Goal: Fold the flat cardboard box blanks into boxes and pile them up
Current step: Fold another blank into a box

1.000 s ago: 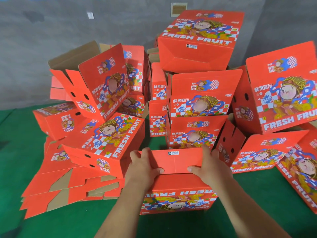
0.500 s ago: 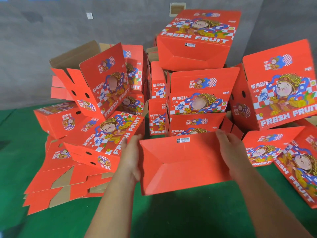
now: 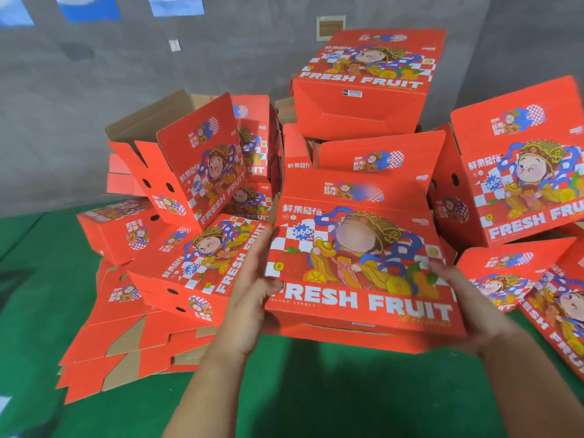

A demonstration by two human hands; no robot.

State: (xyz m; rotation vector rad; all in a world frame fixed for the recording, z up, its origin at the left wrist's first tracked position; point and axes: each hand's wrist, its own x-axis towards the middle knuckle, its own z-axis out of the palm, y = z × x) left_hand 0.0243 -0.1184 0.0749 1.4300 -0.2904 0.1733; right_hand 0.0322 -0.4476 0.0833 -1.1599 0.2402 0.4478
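While both hands clasp it from the sides, the box [image 3: 360, 263] sits at centre frame, raised above the green mat [image 3: 316, 390], printed face toward the camera with "FRESH FRUIT" along its lower edge. At its left edge, the left hand [image 3: 252, 289] has its fingers stretched nearly straight up the side and its thumb pressed on the printed face. At the lower right corner, the right hand [image 3: 467, 298] cups the edge, thumb on the front; its other fingers are hidden behind the cardboard, so how far they curl cannot be told.

Behind and around it stands a loose pile [image 3: 369, 90] of folded red boxes. At least ten can be picked out, but overlaps make an exact count impossible. One box [image 3: 177, 159] at upper left lies tipped with its brown flaps open. At lower left a stack of flat blanks [image 3: 126, 352] lies on the mat; their number cannot be counted. A grey wall [image 3: 126, 58] fills the top of the frame.
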